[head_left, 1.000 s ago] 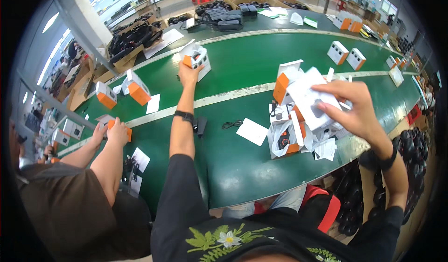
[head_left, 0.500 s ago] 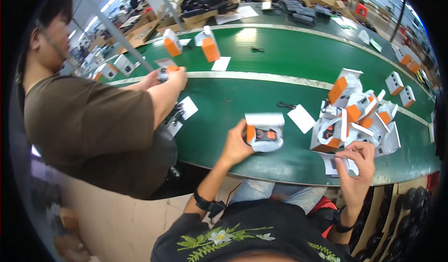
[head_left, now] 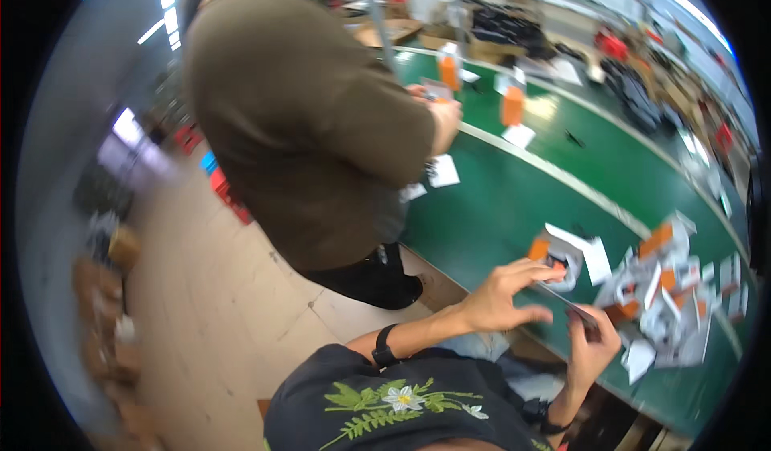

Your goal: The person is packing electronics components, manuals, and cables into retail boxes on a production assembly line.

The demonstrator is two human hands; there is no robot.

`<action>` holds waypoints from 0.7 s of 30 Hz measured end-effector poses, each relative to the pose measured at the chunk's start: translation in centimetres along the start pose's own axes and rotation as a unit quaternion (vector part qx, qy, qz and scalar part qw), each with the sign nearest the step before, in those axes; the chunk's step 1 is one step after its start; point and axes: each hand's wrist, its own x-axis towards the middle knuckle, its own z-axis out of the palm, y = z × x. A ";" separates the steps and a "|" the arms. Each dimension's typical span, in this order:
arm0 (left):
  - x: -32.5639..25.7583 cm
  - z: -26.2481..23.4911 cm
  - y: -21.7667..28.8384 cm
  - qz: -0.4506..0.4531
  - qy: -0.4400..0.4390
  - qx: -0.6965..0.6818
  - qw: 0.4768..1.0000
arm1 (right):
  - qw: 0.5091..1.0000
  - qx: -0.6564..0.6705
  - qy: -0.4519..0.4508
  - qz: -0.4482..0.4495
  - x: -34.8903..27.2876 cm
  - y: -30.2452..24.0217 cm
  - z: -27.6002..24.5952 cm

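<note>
My left hand [head_left: 507, 297] is over the table's front edge with its fingers stretched out and the thumb apart, holding nothing. Just beyond its fingertips stands an open white and orange box [head_left: 569, 252] with a grey plastic bag and a dark and orange device inside, partly hidden by the fingers. My right hand [head_left: 593, 345] is closed in a pinch on a thin dark flat piece [head_left: 589, 319], seen nearly edge-on and blurred; its kind is unclear. To the right lies a pile of opened orange and white boxes [head_left: 671, 310] with bagged contents.
A co-worker [head_left: 309, 130] in a brown shirt stands at my left, hands on a small box. White papers [head_left: 443, 171] lie on the green table [head_left: 474, 214]. Two orange boxes [head_left: 512, 107] stand farther back, near a black cable [head_left: 575, 138]. Cartons [head_left: 100, 306] line the floor's left side.
The view has swung left. My left hand has let go of the open box and opened. My right hand has come away from the pile toward my left hand, pinching the thin dark piece.
</note>
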 end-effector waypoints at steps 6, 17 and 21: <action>0.6 -0.1 -2.0 0.000 -0.002 0.015 1.000 | 0.976 -0.150 -0.051 -0.152 1.7 -5.4 -0.5; 6.6 -1.8 -5.7 0.125 -0.230 0.397 0.880 | 0.920 -0.255 0.023 -0.296 7.6 -1.1 0.8; 6.9 -2.5 -4.9 0.077 -0.300 0.456 0.835 | 0.873 -0.342 0.012 -0.347 8.8 0.0 2.6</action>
